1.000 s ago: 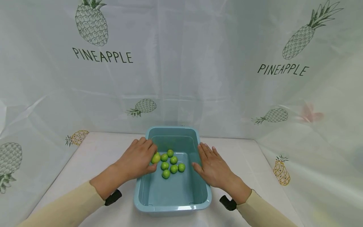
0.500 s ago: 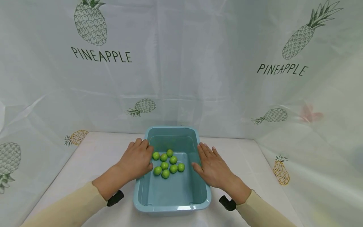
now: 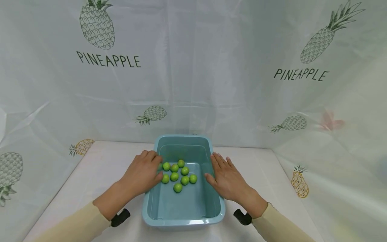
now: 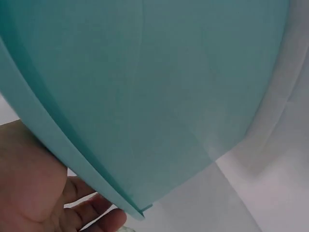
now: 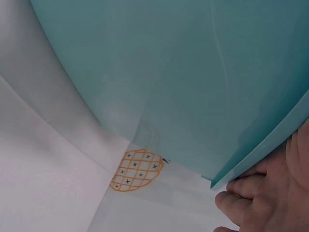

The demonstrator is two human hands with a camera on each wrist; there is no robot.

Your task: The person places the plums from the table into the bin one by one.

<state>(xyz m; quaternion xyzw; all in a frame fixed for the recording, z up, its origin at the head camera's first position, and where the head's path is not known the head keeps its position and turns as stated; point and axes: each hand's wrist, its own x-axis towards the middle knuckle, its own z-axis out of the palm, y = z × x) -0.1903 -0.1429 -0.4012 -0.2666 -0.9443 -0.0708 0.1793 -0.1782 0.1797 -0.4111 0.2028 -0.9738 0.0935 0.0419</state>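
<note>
Since a second ago, the left hand [image 3: 141, 174] has drawn back a little toward the left rim of the rectangular teal plastic tub [image 3: 184, 220], and the yellowish-green fruit that sat at its fingertips then now lies loose with the others. One small round green fruit [image 3: 177, 188] has rolled nearer the front of the tub, apart from the rest of the cluster of small green round fruits [image 3: 175, 170], which lie together on the tub floor toward its back left. The left hand lies over the tub's left rim with its fingers relaxed and reaching just inside; the fingertips are touching or just beside the nearest fruit, and they grasp nothing. From the left wrist view the fingers [image 4: 99, 215] show below the rim against the tub's outer wall [image 4: 159, 87].

Across from it, the right hand [image 3: 227, 179] rests flat on the tub's right rim, fingers straight and spread, thumb over the inner edge, unchanged from before. In the right wrist view its fingers [image 5: 251, 193] sit under the rim.

Beneath the tub is a white table covered with a pineapple-print cloth [image 3: 99, 168], the tub standing at the middle of the table, closer to its front edge. Both sleeves are pale yellow.
</note>
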